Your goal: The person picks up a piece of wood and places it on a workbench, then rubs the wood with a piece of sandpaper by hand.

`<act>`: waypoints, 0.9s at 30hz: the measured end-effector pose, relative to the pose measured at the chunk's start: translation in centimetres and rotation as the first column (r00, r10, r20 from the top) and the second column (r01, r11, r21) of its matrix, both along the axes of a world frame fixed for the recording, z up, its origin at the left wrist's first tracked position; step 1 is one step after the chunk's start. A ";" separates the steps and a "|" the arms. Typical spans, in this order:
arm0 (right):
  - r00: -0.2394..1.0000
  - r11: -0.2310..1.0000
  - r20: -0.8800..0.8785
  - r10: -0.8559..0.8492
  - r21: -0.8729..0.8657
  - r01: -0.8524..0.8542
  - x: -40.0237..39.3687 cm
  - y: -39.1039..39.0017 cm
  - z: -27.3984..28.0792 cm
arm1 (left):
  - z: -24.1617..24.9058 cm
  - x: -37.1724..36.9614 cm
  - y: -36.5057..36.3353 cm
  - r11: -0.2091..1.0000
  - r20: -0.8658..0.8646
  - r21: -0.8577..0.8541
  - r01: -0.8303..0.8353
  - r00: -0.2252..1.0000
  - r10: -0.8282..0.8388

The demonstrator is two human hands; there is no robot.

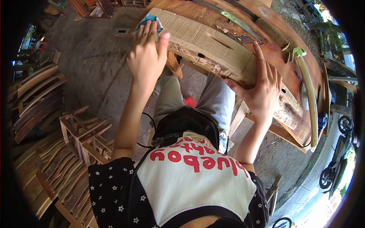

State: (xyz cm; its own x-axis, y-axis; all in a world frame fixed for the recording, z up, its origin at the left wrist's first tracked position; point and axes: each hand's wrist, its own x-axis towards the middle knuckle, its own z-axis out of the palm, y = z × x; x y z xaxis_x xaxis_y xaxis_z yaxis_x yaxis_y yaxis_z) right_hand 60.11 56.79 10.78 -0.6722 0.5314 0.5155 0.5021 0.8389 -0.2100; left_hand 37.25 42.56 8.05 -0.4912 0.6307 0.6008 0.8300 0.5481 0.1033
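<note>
A long wooden plank (186,29) with a rough bark-like near edge lies across the bench in front of me. My left hand (147,57) presses a folded piece of blue sandpaper (153,18) on the plank's far left end, its fingers together and the thumb apart. The sandpaper's underside is hidden. My right hand (264,85) spans the plank towards its right part, thumb at the near edge and index finger reaching to the far edge. A dark slot and a round hole show in the plank between my hands.
Beyond the plank, a reddish wooden slab (270,32) carries a long green-edged blade (241,23) and a dark-bladed tool with a wooden handle (272,33). A curved-handled tool (308,89) lies at the right. Wooden frames (81,133) and curved slats (42,98) stand at left.
</note>
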 end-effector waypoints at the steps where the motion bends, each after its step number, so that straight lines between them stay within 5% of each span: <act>1: 1.000 1.000 0.007 -0.003 -0.004 0.003 0.0 0.0 0.1 | 0.1 -0.6 0.6 1.000 -0.091 0.026 0.005 0.996 -0.002; 3: 1.000 1.000 0.003 -0.014 -0.020 0.014 0.0 -0.1 0.1 | 0.3 4.1 2.0 0.997 0.229 -0.063 0.044 0.973 -0.028; 5: 1.000 0.999 0.006 -0.024 -0.034 0.024 0.1 0.0 0.0 | -0.9 9.0 4.6 0.894 0.073 0.254 0.369 0.914 -0.398; 9: 0.999 0.999 -0.009 -0.037 -0.006 0.037 0.2 0.7 -1.0 | -0.9 11.9 4.7 0.791 0.118 0.192 0.581 0.786 -0.606; 13: 0.999 0.995 -0.025 -0.021 -0.096 0.019 0.2 -0.1 0.4 | -0.6 2.2 3.3 0.992 0.112 0.051 0.119 0.986 -0.124; 16: 0.997 0.986 0.067 -0.044 -0.160 0.054 0.2 -0.3 0.6 | 0.6 4.3 3.8 0.990 0.311 -0.086 0.108 0.947 -0.076; 17: 0.999 0.992 0.024 -0.037 -0.121 0.040 0.1 -0.3 0.5 | -0.5 6.5 5.1 0.976 0.054 0.112 0.189 0.979 -0.196; 18: 0.999 0.996 -0.017 -0.028 -0.081 0.027 -0.1 -0.3 0.4 | -0.6 9.3 6.2 0.906 -0.010 0.224 0.360 0.930 -0.367; 20: 0.999 0.999 0.008 -0.043 -0.018 0.044 0.3 0.5 -1.4 | -0.8 14.0 6.0 0.770 0.096 0.200 0.607 0.770 -0.631; 24: 0.999 0.997 0.027 -0.031 -0.065 0.032 0.4 -0.1 0.0 | 0.0 9.7 4.7 0.774 0.142 0.236 0.587 0.767 -0.625; 25: 0.999 0.992 0.019 -0.029 -0.122 0.031 0.4 -0.4 0.4 | 0.2 6.8 4.5 0.851 0.016 0.179 0.494 0.863 -0.505; 26: 1.000 0.993 0.001 -0.020 -0.116 0.020 0.3 -0.3 0.4 | 1.5 5.1 3.3 0.960 0.284 -0.184 0.213 0.946 -0.155; 27: 1.000 0.993 -0.003 -0.023 -0.117 0.022 0.3 -0.3 0.4 | -0.2 1.8 3.6 0.960 0.071 0.101 0.260 0.961 -0.268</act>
